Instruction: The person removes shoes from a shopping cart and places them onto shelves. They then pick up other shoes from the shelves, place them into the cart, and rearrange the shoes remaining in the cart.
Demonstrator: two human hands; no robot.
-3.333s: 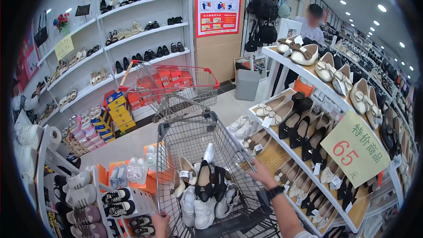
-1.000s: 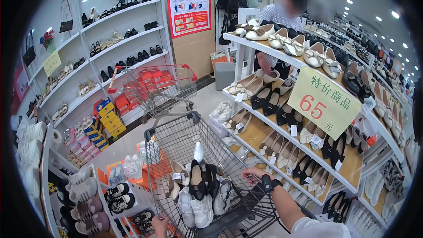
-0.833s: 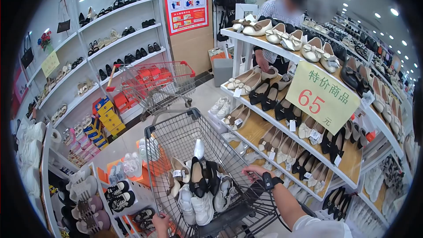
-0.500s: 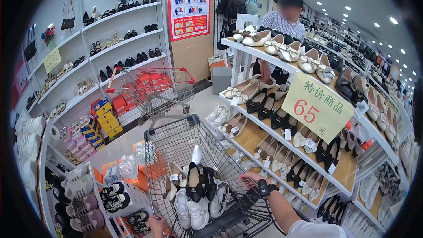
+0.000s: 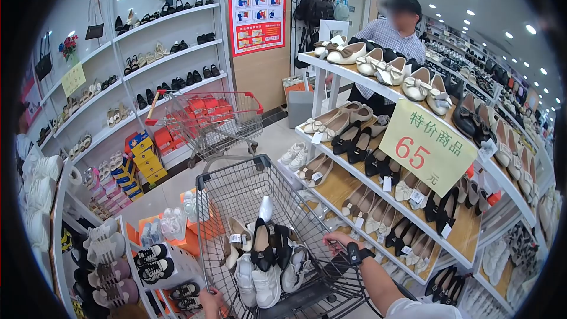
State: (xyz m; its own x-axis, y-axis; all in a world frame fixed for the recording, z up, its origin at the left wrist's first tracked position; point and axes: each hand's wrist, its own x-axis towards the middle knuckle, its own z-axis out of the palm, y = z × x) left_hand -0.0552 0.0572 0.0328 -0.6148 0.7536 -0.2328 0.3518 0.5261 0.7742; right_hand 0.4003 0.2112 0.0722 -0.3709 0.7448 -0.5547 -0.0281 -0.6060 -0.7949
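A dark wire shopping cart point(image 5: 236, 180) stands in front of me with several shoes in it. White sneakers point(image 5: 266, 286) lie nearest me, with black bow flats point(image 5: 264, 248) behind them. My left hand point(image 5: 211, 302) is curled at the cart's near left side. My right hand point(image 5: 341, 241), below a black wristwatch point(image 5: 353, 253), is closed on the cart's right rim.
A shoe rack point(image 5: 378, 171) with a price sign point(image 5: 428, 147) stands at the right, a person point(image 5: 396, 32) behind it. Ahead is another cart point(image 5: 207, 121). Wall shelves point(image 5: 171, 53) and sneaker racks point(image 5: 133, 260) line the left.
The person behind the rack has shifted right, and the arm that reached to the shelf no longer shows there. Part of another person now shows at the far left edge.
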